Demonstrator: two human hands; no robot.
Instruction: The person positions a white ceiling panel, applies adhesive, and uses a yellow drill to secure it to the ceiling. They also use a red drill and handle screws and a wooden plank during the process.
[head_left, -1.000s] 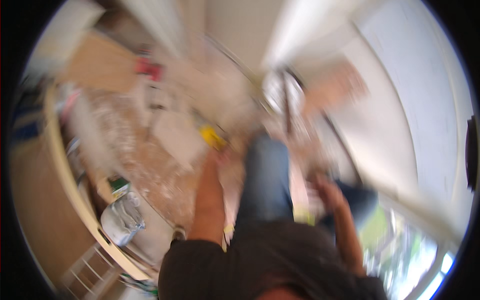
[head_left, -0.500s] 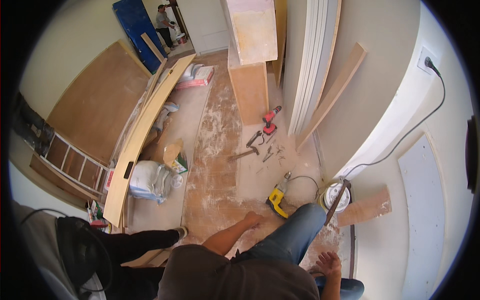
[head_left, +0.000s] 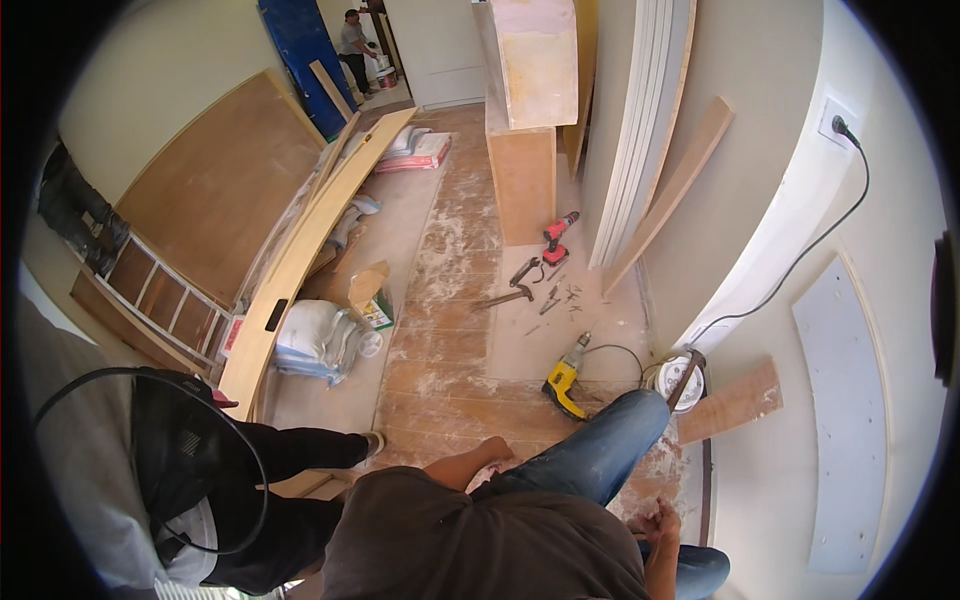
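- Yellow drill [head_left: 563, 381] lying on its side on the dusty wooden floor [head_left: 440, 400], just left of the raised knee in blue jeans [head_left: 610, 450], black cord curling off toward a round cable reel [head_left: 682, 380] by the wall.
- Left hand [head_left: 492, 452] down near the floor beside the jeans, a little below the drill and not touching it; fingers mostly hidden, so cannot tell whether open or closed.
- Right hand [head_left: 658, 522] low at the right of the thigh, fingers curled loosely inward, nothing seen in their grip.
- Farther up the floor: hammer [head_left: 505, 297], pliers and scattered small bits, then a red drill [head_left: 558, 238] standing beside a plywood cabinet [head_left: 522, 170].
- Long wooden plank [head_left: 310, 240] running diagonally along the left, white sack [head_left: 318, 340] and small cardboard box [head_left: 368, 290] just beside it.
- Thin board [head_left: 672, 195] leaning against the right wall; short brown offcut [head_left: 730, 402] lying near the cable reel.
- Another person in black clothes [head_left: 230, 480] at the lower left, close by; a third person [head_left: 352, 45] standing far off in the doorway.
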